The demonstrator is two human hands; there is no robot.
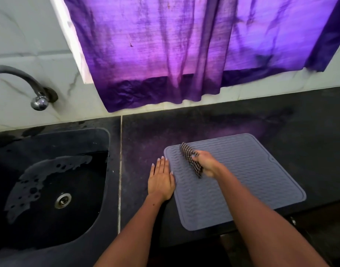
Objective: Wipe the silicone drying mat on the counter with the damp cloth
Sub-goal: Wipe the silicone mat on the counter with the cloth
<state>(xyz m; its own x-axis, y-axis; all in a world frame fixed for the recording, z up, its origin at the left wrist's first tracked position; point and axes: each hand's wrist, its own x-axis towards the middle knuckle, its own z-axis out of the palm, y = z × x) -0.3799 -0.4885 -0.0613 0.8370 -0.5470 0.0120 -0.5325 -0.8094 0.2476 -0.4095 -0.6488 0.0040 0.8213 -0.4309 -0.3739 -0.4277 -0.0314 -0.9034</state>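
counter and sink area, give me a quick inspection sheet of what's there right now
surface: dark counter, tiled wall behind
job's things: grey mat flat near the front edge; checked cloth on its left part
clutter: nothing seen
grippers: right hand grips the cloth; left hand flat at the mat's left edge
cables: nothing seen
surroundings: wet sink and tap to the left, purple curtain above

Found no readable text, labels, brands or numbers anywhere in the head view.
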